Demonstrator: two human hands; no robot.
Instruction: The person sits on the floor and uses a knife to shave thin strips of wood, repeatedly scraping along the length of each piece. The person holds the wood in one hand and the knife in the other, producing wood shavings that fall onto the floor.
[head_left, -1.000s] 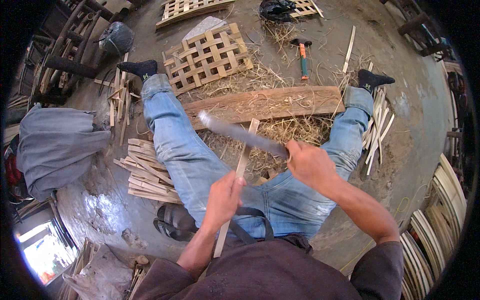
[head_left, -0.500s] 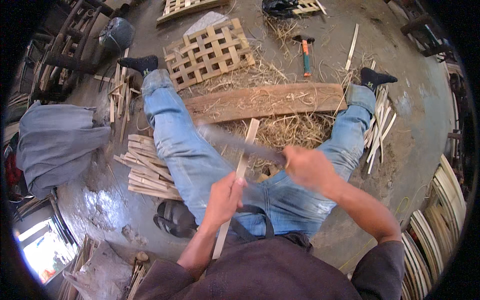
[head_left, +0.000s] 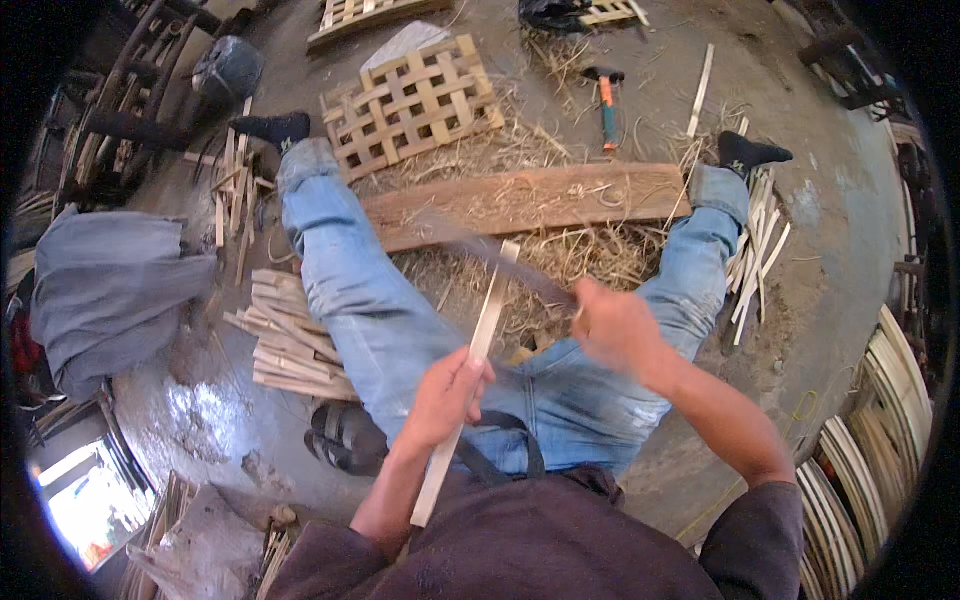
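Observation:
My left hand [head_left: 447, 398] is closed around a pale, flat wooden strip [head_left: 491, 312], which slants from my belly up and away between my thighs. In my right hand [head_left: 618, 330] is the handle end of a long knife, its fingers wrapped round it. The dark knife blade [head_left: 537, 281], smeared by motion, points to the far left and crosses the strip near its upper end. Whether the edge touches the wood I cannot tell. Beyond the strip lies a pile of curled shavings [head_left: 585, 262], against a brown plank [head_left: 540, 197] lying between my lower legs.
Past the plank are a woven lattice panel [head_left: 415, 103] and a hammer [head_left: 607, 108] with an orange and green handle. Strips [head_left: 290, 335] are stacked by my left thigh, with more strips [head_left: 757, 255] by my right shin. Dark sandals [head_left: 345, 438] sit near my left hip.
The blurred knife blade has swung slightly, its tip now farther away from me. The strip has shifted a little toward me and shows a broader face. Both hands keep their hold.

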